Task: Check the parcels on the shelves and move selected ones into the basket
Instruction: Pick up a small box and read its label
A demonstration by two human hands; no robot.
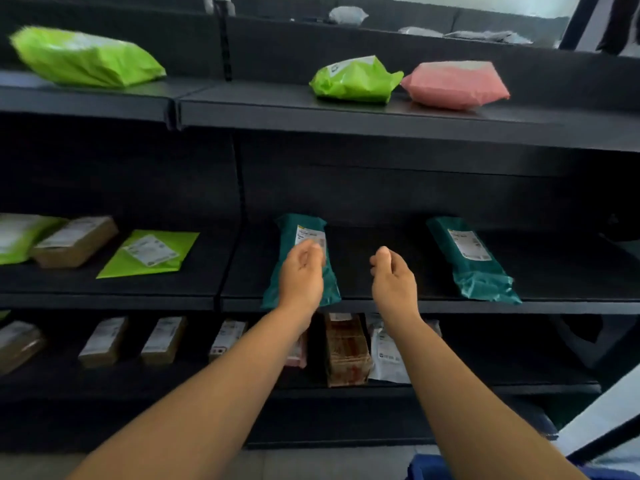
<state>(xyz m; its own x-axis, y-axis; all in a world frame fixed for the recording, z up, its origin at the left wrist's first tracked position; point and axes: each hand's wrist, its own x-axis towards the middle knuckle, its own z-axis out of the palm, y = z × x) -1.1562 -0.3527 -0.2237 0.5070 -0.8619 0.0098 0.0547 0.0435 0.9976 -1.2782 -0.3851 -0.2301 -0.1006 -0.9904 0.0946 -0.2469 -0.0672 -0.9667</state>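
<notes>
Left hand [300,273] hovering over teal bag [300,237] at mid shelf [381,304] front edge, fingers loosely curled, empty; right hand [393,277] likewise empty. Bag probably soft, light, slippery; am guessing grip its long sides.

Both forearms are bare to the frame edge; the hands [346,275] wear no gloves

Pale floor [311,462] running beneath the unit, bright window [485,3] far up top, dark upright post [576,22] far right, white slanted panel [602,420] near right
</notes>
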